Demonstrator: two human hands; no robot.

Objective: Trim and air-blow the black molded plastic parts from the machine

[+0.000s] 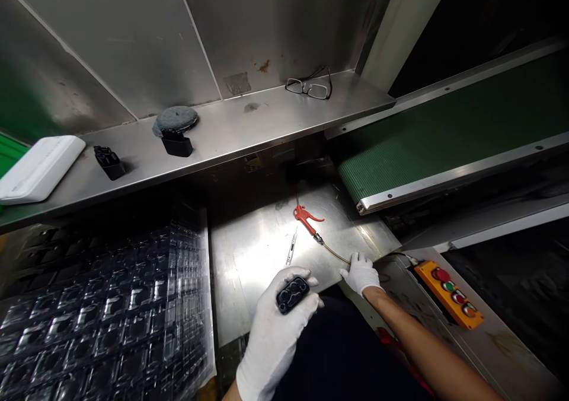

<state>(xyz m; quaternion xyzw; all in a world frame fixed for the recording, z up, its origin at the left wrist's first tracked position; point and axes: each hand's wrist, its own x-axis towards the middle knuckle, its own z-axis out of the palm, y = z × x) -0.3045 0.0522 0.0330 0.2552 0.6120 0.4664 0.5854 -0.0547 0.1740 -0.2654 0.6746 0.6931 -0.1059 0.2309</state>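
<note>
My left hand [278,315], in a white glove, is closed around a small black oval plastic part [292,295] with round recesses in its face. My right hand [362,273], also gloved, lies at the right edge of the metal worktop [253,270], fingers apart, over the thin air hose [333,252]. That hose runs to a red air blow gun [306,220] lying on the worktop. Beside the gun rests a slim silver knife-like tool [291,247], just beyond my left hand.
Stacked clear plastic trays [128,324] fill the left side. A metal shelf [240,128] carries eyeglasses [309,88], a grey pad [175,119], two black blocks [109,162] and a white device [42,166]. Right are a green conveyor belt [457,122] and an orange button box [451,294].
</note>
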